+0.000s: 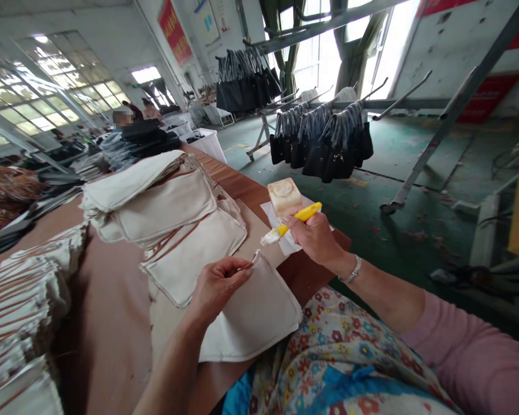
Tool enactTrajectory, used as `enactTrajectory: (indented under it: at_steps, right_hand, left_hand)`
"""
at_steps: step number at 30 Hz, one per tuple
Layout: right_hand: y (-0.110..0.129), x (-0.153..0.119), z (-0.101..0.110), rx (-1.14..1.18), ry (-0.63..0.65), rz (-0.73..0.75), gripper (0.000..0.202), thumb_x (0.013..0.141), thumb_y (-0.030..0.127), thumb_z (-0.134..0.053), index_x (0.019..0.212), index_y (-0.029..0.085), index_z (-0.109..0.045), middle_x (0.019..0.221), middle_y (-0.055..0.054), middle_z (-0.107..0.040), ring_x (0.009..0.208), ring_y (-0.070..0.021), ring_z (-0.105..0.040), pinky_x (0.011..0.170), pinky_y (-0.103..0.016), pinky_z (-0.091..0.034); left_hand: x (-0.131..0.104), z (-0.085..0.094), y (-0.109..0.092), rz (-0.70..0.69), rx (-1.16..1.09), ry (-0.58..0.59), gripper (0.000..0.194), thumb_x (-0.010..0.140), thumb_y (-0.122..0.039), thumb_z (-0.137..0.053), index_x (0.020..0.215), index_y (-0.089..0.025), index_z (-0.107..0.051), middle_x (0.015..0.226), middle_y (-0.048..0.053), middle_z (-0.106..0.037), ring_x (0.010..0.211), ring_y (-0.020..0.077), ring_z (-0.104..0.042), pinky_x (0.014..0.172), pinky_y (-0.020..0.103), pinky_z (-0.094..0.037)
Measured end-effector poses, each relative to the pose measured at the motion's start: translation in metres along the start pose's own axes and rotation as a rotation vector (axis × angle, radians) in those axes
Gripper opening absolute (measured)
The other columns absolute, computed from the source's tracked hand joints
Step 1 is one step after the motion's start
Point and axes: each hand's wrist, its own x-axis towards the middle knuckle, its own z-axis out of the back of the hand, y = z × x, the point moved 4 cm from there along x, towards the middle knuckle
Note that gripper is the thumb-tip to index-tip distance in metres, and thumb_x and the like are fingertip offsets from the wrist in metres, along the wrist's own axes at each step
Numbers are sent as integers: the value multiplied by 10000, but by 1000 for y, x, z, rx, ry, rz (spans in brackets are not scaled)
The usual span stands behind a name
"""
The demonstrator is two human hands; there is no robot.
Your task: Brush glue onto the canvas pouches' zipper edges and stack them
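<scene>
My left hand (218, 285) pinches the upper edge of a cream fabric panel (255, 320), near its corner, where a thin brown strip shows. The panel lies at the table's near edge, against my floral apron. A brush (305, 213) with a yellow handle is gripped in my right hand (318, 239). Its whitish bristles point left, just above the panel's raised corner. Behind the brush stands a small cream-coloured tub (284, 196) on a white sheet (290, 242). Further up the table, more cream panels (164, 202) lie in an overlapping pile.
More panels with brown strips stack along the left of the brown table (112, 323). Black bags (324, 138) hang from a metal rack (419, 155) beyond the right edge. A white bin (210, 144) stands behind the table; a person (123, 124) is further back.
</scene>
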Motion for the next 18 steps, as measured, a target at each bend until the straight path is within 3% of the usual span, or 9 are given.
enactTrajectory:
  at_steps: [2,6,10,14,16,18]
  right_hand:
    - [4,2,6,87,-37,-27,284,868,401,-678,710,182,-592,442,62,-451,396,-85,-365,410,-224,-287]
    - [16,0,8,296,-29,-150,271,802,392,-740,743,183,-577,409,97,-391,345,-59,-273,358,-204,-190]
    - [30,-17,-4,374,142,-267,293,789,426,-745,763,180,-589,408,99,-390,338,-53,-253,346,-192,-157]
    - [44,-32,-1,277,345,-279,269,805,389,-743,735,169,-606,433,76,-433,352,-51,-302,360,-189,-168]
    - [49,-32,8,239,324,-233,231,816,353,-736,745,167,-619,444,68,-453,366,-56,-335,371,-190,-190]
    - [51,-29,14,231,221,-167,202,838,338,-720,775,169,-630,438,75,-443,372,-60,-340,379,-192,-211]
  left_hand:
    - [-10,2,-9,-114,99,-37,298,729,-424,-790,859,-158,-762,704,19,-685,598,117,-582,530,204,-415]
    - [-39,0,-35,-515,457,-118,152,856,-329,-700,896,-197,-764,746,13,-666,630,102,-597,550,198,-416]
    - [-62,-7,-48,-876,802,-197,99,886,-284,-690,906,-203,-744,685,-4,-631,593,91,-578,543,205,-393]
    - [-71,-7,-48,-1006,990,-271,103,892,-302,-691,878,-205,-724,657,-11,-619,577,97,-565,551,224,-391]
    - [-74,-8,-47,-1012,1045,-283,107,901,-309,-681,876,-212,-721,656,-10,-620,580,100,-568,563,229,-397]
    - [-77,-9,-47,-1016,1074,-295,124,910,-316,-668,866,-212,-719,643,-10,-612,575,102,-564,562,232,-397]
